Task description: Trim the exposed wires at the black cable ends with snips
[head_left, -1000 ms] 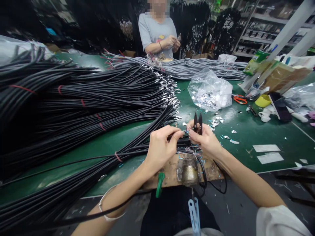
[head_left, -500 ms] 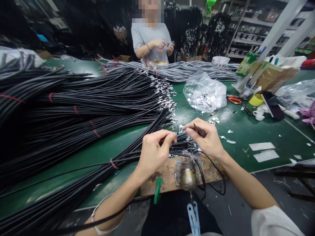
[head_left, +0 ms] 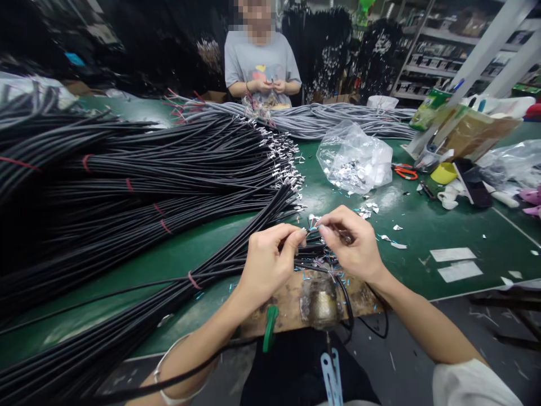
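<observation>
Above the front of the table, my left hand (head_left: 273, 254) pinches the end of a black cable, most of which its fingers hide. Thin colored wires (head_left: 313, 227), blue and reddish, stick out of this end toward the right. My right hand (head_left: 355, 242) has thumb and forefinger closed on those wires. Something dark, perhaps a small tool, sits in its curled fingers, mostly covered. Below both hands lie more stripped cable ends on a worn wooden board (head_left: 283, 304). A metal block (head_left: 323, 304) stands on that board.
Bundles of black cables (head_left: 169, 192) fill the left side. Grey cables (head_left: 321, 119) run along the back, where a co-worker (head_left: 262, 67) stands. A clear bag of scraps (head_left: 355, 160), orange-handled pliers (head_left: 406, 171) and white paper strips (head_left: 456, 262) lie to the right.
My right fingers have turned slightly inward at the wires, and the dark thing in them shows less. The co-worker's hands have come together. The view has shifted slightly.
</observation>
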Tool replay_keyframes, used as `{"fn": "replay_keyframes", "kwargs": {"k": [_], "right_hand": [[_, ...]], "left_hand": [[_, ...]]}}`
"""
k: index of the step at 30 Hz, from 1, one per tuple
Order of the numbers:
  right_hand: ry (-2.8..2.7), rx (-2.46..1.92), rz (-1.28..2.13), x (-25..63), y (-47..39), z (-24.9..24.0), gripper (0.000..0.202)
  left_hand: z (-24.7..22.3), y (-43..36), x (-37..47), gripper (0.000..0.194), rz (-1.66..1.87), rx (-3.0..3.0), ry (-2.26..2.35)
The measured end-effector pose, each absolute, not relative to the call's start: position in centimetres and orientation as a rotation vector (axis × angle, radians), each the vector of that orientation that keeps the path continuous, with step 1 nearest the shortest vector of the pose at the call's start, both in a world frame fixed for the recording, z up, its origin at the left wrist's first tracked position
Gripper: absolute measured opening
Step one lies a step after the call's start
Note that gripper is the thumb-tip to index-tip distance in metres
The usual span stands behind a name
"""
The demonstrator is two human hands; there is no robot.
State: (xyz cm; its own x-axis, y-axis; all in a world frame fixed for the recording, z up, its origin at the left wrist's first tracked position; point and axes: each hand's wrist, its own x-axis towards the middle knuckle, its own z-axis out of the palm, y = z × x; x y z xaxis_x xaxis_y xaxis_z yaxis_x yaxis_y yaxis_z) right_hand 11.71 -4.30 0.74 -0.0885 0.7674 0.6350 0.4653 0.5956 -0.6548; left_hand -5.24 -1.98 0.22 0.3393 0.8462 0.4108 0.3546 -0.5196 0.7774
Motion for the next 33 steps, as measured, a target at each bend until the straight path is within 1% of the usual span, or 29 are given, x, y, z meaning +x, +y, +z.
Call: {"fn": "replay_keyframes", "kwargs": {"k": [4, 9, 16, 18, 21, 23, 29, 33], "right_hand": [[-1.745, -1.058, 0.355, 11.3, -4.3, 0.2, 0.012], [-1.761, -1.134, 0.277, 11.2, -4.2, -0.3, 0.014], [-1.721, -1.006, -0.028, 11.2, -5.1, 0.2, 0.022], [-1.636, -1.056, 0.034, 11.2, -5.1, 0.5, 0.016], [-1.573, -1.137, 0.247, 11.4, -4.8, 0.9, 0.006], [-1.59, -1.134, 0.341, 11.4, -4.6, 1.0, 0.006], [-1.594, -1.115, 0.368, 11.3, -4.5, 0.7, 0.005], [-1.55, -1.118, 0.471, 11.4, -4.6, 0.7, 0.004]], "left_hand": [[0.1, -2.0, -5.1, 0.03, 1.087, 2.058, 1.05], [-0.1, -2.2, -4.7, 0.019, 1.176, 2.169, 1.094], [-0.5, -2.3, -4.7, 0.014, 1.271, 2.069, 1.078], [-0.4, -2.3, -4.8, 0.011, 1.337, 1.991, 1.059], [-0.3, -2.3, -4.9, 0.007, 1.405, 1.934, 1.021], [-0.3, -2.3, -5.0, 0.005, 1.417, 1.943, 1.006], [-0.2, -2.2, -5.0, 0.004, 1.42, 2.014, 0.987], [-0.1, -2.3, -5.1, 0.006, 1.409, 2.046, 0.982]]}}
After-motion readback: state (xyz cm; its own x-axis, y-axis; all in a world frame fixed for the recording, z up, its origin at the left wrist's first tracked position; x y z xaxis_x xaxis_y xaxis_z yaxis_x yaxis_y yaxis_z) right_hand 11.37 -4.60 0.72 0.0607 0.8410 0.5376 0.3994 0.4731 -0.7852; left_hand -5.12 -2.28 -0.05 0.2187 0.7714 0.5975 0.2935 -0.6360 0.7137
